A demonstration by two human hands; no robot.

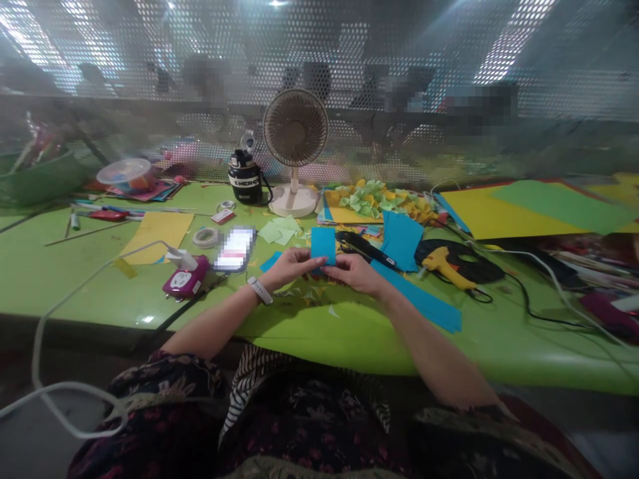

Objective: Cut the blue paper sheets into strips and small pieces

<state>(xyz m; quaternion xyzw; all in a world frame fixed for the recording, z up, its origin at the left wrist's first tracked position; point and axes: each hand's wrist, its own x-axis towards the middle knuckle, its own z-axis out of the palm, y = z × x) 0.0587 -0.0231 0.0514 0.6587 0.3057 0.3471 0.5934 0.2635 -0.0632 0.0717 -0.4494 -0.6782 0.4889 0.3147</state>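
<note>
A small blue paper piece (323,243) is held upright between both hands above the green table (359,332). My left hand (293,267) pinches its lower left part, thumb across the front. At its lower right edge, my right hand (355,271) grips it with thumb and fingers together. Blue paper strips (424,299) lie to the right of my right hand, and a stack of blue pieces (401,241) is behind them. Black scissors or a similar black tool (367,249) rest just beyond my right hand. Small paper scraps (309,297) are scattered beneath the hands.
A fan (295,130) and black bottle (244,178) stand at the back. Left are a lit phone (235,249), tape roll (205,237) and purple power adapter (186,278). Right are a yellow glue gun (448,267), cables and large coloured sheets (529,209).
</note>
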